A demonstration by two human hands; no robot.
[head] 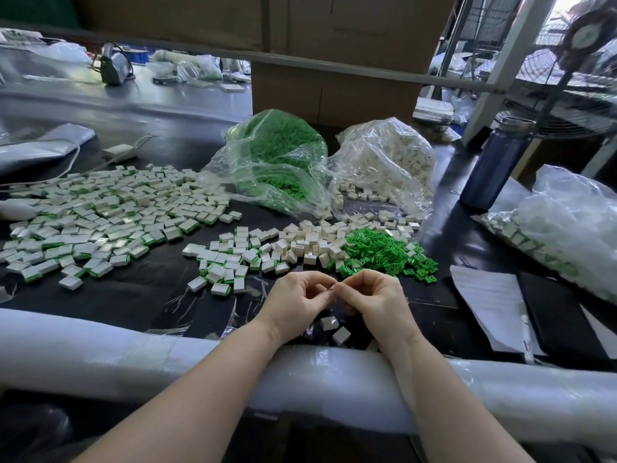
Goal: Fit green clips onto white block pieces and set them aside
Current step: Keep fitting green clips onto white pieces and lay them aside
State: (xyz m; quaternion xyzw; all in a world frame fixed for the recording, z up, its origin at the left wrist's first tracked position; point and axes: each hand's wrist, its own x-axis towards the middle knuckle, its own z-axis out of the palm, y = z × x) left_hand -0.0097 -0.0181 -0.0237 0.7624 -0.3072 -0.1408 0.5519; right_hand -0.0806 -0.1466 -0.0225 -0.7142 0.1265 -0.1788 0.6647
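Daylight blows out the window point(567, 8) top right, edges bow, and the far bench point(66, 78) looks perhaps soft.

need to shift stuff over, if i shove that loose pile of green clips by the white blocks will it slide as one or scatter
Probably scatter: the loose green clips are many small separate pieces heaped on a smooth dark table, so they would likely slide apart. Their open, pronged shapes may snag together in clumps. Each looks light, and some may spill into the adjacent white blocks.

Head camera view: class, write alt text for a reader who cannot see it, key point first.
A person's left hand and right hand meet fingertip to fingertip over a black table, what they pinch hidden. Beyond lie loose green clips, white blocks, and a wide spread of assembled pieces at left.
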